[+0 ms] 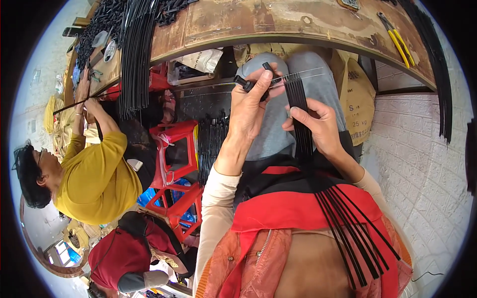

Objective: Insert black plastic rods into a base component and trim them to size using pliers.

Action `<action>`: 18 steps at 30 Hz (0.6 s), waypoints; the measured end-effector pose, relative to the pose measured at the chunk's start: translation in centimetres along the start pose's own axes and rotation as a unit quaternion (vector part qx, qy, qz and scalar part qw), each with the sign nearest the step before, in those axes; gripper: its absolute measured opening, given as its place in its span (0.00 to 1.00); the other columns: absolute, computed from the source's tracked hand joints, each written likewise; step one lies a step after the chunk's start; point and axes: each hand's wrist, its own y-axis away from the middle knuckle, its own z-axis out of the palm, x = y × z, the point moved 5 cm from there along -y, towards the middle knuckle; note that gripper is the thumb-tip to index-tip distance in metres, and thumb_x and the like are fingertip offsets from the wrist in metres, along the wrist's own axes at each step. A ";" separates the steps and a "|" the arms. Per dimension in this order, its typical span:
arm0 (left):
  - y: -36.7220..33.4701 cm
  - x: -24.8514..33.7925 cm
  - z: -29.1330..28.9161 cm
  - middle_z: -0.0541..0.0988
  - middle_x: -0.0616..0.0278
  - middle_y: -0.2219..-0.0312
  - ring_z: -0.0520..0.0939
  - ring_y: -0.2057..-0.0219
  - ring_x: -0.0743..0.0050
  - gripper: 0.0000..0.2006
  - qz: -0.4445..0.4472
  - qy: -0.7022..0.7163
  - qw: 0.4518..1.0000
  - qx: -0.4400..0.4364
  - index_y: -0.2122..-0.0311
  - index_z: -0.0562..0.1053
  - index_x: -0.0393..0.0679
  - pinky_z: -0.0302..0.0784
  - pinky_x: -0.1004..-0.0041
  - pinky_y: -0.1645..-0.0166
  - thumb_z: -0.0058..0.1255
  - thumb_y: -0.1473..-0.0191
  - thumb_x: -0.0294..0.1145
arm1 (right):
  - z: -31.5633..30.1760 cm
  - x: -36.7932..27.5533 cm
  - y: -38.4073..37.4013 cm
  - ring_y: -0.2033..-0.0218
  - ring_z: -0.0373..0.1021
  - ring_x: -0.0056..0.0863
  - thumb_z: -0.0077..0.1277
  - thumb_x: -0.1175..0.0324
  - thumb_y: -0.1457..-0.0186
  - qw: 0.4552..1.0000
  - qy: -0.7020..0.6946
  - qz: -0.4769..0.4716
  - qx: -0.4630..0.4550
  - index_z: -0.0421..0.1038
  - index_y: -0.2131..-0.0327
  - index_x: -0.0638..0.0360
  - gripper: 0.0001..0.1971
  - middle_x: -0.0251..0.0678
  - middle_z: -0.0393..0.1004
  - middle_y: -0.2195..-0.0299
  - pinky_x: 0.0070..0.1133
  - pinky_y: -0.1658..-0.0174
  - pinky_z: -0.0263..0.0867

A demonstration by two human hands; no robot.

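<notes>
Head view: left hand (251, 107) raised over the lap, fingers (266, 79) pinched around a small black connector piece (243, 83) at the tips of thin metal wires (303, 75). Right hand (318, 126) clamped on a bundle of black ribs (303, 124) (fanned toward the body), steadying them. Wooden counter (278, 22) ahead carries yellow-handled pliers (397, 44); co-worker in yellow (97, 179) close on the left.

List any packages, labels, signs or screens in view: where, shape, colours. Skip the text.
Yellow sack: under the wooden table, right of the person's grey-trousered knees; bulging, tan-yellow with dark print.
White plastic bag: under the table edge, left of the left hand; crumpled, whitish with faint print.
Blue printed packaging: beneath the red plastic stools; partly hidden, kind unclear.
No signs or screens visible.
</notes>
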 end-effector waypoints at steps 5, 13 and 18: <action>0.1 0.2 0.3 0.79 0.53 0.62 0.82 0.61 0.69 0.13 0.014 0.009 1.000 0.002 0.55 0.74 0.36 0.82 0.73 0.58 0.56 0.45 0.29 | 0.0 0.1 -0.1 0.71 0.76 0.26 0.53 0.68 0.42 1.000 0.000 -0.004 -0.003 0.72 0.60 0.69 0.12 0.38 0.76 0.72 0.22 0.64 0.74; 0.0 -0.2 0.2 0.80 0.55 0.64 0.82 0.63 0.69 0.11 0.004 0.003 1.000 0.000 0.58 0.75 0.37 0.82 0.73 0.59 0.57 0.45 0.29 | -0.1 0.0 -0.1 0.71 0.76 0.26 0.53 0.68 0.42 1.000 -0.002 -0.006 -0.006 0.72 0.60 0.68 0.12 0.39 0.77 0.72 0.22 0.65 0.74; 0.0 -0.3 0.2 0.80 0.56 0.64 0.82 0.63 0.70 0.10 0.002 -0.005 1.000 0.005 0.59 0.75 0.37 0.82 0.73 0.60 0.57 0.46 0.29 | -0.1 -0.2 -0.2 0.71 0.76 0.27 0.54 0.68 0.42 1.000 0.003 0.000 -0.009 0.72 0.60 0.68 0.12 0.38 0.76 0.72 0.22 0.65 0.74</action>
